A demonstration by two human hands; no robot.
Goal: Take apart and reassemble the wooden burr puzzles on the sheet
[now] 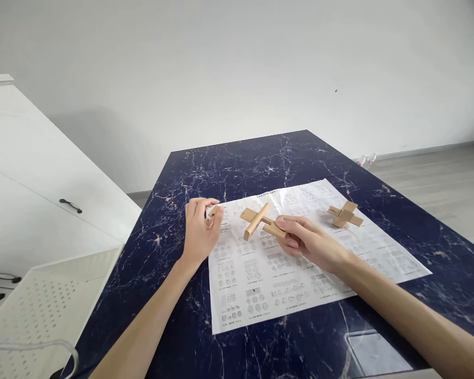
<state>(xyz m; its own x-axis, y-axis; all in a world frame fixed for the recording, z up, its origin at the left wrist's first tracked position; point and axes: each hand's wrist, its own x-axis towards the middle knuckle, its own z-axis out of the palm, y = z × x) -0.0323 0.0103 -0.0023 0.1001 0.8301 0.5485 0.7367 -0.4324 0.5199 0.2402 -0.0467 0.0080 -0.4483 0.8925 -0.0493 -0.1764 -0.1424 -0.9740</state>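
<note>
Wood cross (256, 223) pinched by its right end in right hand (307, 239), over printed sheet (240, 273); left hand (200, 226) left of that grip, curled round wood piece (212, 212), can't tell if pinching; second wood cross (345, 215) right of grip, on sheet.

The joined wooden pieces (257, 221) in the middle are showing pale, smooth wood, their rounded bar catching a soft sheen. The wooden cross (346, 215) on the right is looking more matt, and the small wooden piece (213, 211) on the left is showing similar tan wood. Beneath them, the paper sheet (237, 279) is looking thin, matt and creased. The marble-patterned tabletop (221, 168) is gleaming, smooth and glossy. On the far side, the wall (221, 68) is appearing matt; on the left, the cabinet (35, 152) is looking smooth.
</note>
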